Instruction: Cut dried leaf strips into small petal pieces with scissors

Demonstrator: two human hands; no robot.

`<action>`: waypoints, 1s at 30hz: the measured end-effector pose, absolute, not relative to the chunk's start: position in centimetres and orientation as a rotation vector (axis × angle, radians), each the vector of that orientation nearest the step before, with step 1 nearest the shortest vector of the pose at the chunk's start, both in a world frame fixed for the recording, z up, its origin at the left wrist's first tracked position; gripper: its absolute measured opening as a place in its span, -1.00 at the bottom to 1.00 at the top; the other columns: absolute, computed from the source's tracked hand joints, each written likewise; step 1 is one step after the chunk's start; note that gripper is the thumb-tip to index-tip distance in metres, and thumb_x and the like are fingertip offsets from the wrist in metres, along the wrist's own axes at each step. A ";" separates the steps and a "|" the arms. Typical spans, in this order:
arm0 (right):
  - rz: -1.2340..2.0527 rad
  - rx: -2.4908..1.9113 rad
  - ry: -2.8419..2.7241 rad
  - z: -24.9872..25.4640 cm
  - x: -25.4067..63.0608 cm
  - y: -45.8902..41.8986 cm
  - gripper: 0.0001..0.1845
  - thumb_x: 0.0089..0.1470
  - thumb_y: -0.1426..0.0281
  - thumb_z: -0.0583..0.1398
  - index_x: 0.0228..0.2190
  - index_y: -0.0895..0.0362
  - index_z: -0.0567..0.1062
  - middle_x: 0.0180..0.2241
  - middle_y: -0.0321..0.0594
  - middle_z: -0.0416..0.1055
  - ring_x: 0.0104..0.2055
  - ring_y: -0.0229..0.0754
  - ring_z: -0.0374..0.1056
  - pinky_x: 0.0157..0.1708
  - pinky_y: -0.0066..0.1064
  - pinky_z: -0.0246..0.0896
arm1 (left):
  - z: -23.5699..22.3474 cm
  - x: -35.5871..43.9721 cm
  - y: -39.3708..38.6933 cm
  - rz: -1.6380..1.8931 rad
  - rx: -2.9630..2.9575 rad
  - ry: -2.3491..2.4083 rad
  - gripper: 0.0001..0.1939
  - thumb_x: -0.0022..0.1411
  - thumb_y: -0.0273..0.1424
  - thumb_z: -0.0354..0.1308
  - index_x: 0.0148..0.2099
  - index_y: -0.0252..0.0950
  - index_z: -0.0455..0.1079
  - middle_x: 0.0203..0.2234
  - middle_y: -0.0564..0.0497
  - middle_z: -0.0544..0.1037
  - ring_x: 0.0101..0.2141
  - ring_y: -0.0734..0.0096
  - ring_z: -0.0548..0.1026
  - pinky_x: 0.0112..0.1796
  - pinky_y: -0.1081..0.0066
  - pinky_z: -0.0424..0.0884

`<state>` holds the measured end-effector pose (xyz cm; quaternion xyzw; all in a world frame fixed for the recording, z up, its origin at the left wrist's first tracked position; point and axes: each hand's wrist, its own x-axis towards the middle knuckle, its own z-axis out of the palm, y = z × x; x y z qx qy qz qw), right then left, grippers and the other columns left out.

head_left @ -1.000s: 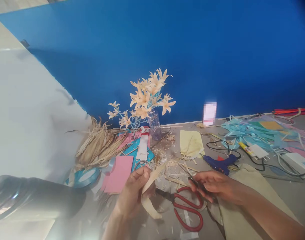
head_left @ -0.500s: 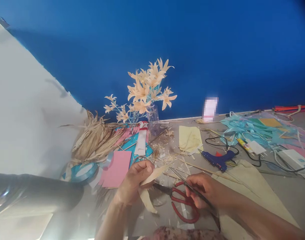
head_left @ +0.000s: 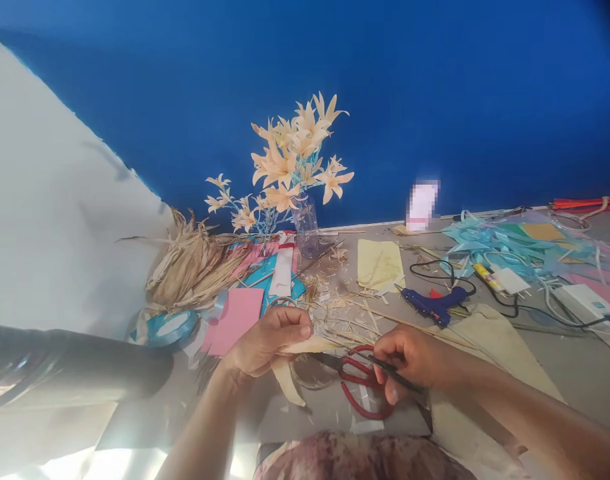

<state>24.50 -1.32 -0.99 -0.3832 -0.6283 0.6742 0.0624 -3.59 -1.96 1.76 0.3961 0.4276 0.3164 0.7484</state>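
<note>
My left hand [head_left: 279, 337] pinches a cream strip of dried husk [head_left: 312, 345]; one end points right, and a tail hangs below the hand. Closed around dark, slim tweezers [head_left: 397, 377] is my right hand [head_left: 402, 360]. The tweezers' thin tips point left and lie at the strip's right end; whether they grip it I cannot tell. Beneath and between the hands, red-handled scissors [head_left: 366, 415] rest on the table, partly hidden by the right hand and the strip.
Cream husk flowers [head_left: 302, 143] stand in a clear bottle [head_left: 306, 227] by the blue wall. Left are a dried husk bundle [head_left: 185, 267], pink sheets [head_left: 235, 323] and a blue ribbon roll [head_left: 167, 328]. A blue glue gun [head_left: 437, 305], yellow paper [head_left: 379, 265] and turquoise ribbons [head_left: 489, 237] lie right.
The strip has swung from upright to nearly level, its free end now pointing right. My right hand has brought the tweezers' tips left to that end. The camera view has tilted downward.
</note>
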 end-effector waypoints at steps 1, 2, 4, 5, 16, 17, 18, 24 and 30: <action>2.034 -1.161 -1.910 -0.8 24.5 -1.3 -0.80 -0.20 0.34 0.39 -0.54 0.22 0.56 -0.58 -0.32 0.52 -0.55 -0.30 0.33 -0.58 -0.56 0.01 | 1.8 -3.6 -1.9 0.684 0.876 0.934 -0.66 -0.06 -0.19 0.40 -0.53 -0.35 0.41 -0.69 0.14 0.17 -0.66 0.63 -0.02 -0.59 0.45 -0.17; 2.031 -1.163 -1.918 -0.6 24.6 -1.4 -0.80 -0.20 0.33 0.39 -0.55 0.21 0.57 -0.57 -0.32 0.53 -0.55 -0.30 0.32 -0.59 -0.56 0.00 | 1.9 -3.5 -1.9 0.679 0.889 0.934 -0.66 -0.06 -0.18 0.40 -0.53 -0.35 0.42 -0.69 0.15 0.16 -0.65 0.63 -0.02 -0.59 0.45 -0.18; 2.034 -1.168 -1.931 -0.2 24.6 -1.4 -0.81 -0.20 0.32 0.39 -0.57 0.20 0.58 -0.59 -0.35 0.52 -0.56 -0.30 0.32 -0.61 -0.56 -0.01 | 2.1 -3.5 -1.8 0.671 0.927 0.937 -0.65 -0.06 -0.18 0.40 -0.53 -0.35 0.43 -0.68 0.14 0.16 -0.64 0.62 -0.01 -0.58 0.46 -0.17; 2.042 -1.168 -1.931 -0.1 24.7 -1.4 -0.82 -0.21 0.33 0.39 -0.59 0.20 0.58 -0.61 -0.36 0.50 -0.57 -0.30 0.32 -0.62 -0.57 -0.01 | 2.2 -3.5 -1.8 0.671 0.948 0.942 -0.66 -0.06 -0.18 0.40 -0.53 -0.35 0.43 -0.67 0.13 0.17 -0.63 0.61 0.00 -0.58 0.46 -0.16; 2.043 -1.103 -1.823 -1.7 24.5 -1.7 -0.79 -0.09 0.29 0.26 -0.55 0.21 0.49 -0.57 -0.33 0.41 -0.56 -0.33 0.25 -0.54 -0.54 0.07 | 3.0 -4.0 -2.3 0.737 1.064 1.006 -0.67 -0.05 -0.17 0.38 -0.52 -0.33 0.43 -0.66 0.09 0.27 -0.62 0.56 0.08 -0.57 0.47 -0.11; 2.043 -1.058 -1.836 -1.6 24.4 -1.7 -0.74 -0.08 0.23 0.27 -0.49 0.22 0.50 -0.54 -0.32 0.40 -0.52 -0.32 0.25 -0.51 -0.54 0.07 | 2.9 -4.0 -2.4 0.759 1.056 1.007 -0.67 -0.04 -0.17 0.38 -0.51 -0.32 0.43 -0.66 0.09 0.27 -0.61 0.56 0.09 -0.57 0.47 -0.09; 2.060 -0.995 -1.859 -1.5 24.4 -1.6 -0.67 -0.09 0.18 0.28 -0.43 0.22 0.50 -0.50 -0.31 0.40 -0.49 -0.32 0.24 -0.49 -0.53 0.07 | 2.8 -3.9 -2.5 0.781 1.053 1.005 -0.67 -0.03 -0.17 0.38 -0.51 -0.32 0.43 -0.66 0.09 0.26 -0.61 0.55 0.09 -0.57 0.47 -0.07; 2.146 -0.847 -1.848 -0.6 23.3 -2.0 -0.52 -0.15 0.03 0.31 -0.41 0.21 0.46 -0.48 -0.30 0.33 -0.46 -0.32 0.16 -0.48 -0.52 0.01 | 2.1 -2.9 -2.7 0.929 1.157 1.056 -0.66 0.09 -0.14 0.30 -0.47 -0.31 0.38 -0.62 0.14 0.20 -0.61 0.58 0.05 -0.57 0.48 -0.06; 2.011 -1.027 -1.757 -1.2 21.5 -2.6 -0.50 -0.22 -0.01 0.31 -0.52 0.20 0.42 -0.59 -0.34 0.23 -0.53 -0.33 0.04 -0.58 -0.53 -0.09 | 1.5 -0.7 -3.4 1.146 1.268 1.173 -0.65 0.20 -0.17 0.21 -0.48 -0.30 0.28 -0.62 0.15 0.16 -0.56 0.55 0.05 -0.53 0.47 -0.02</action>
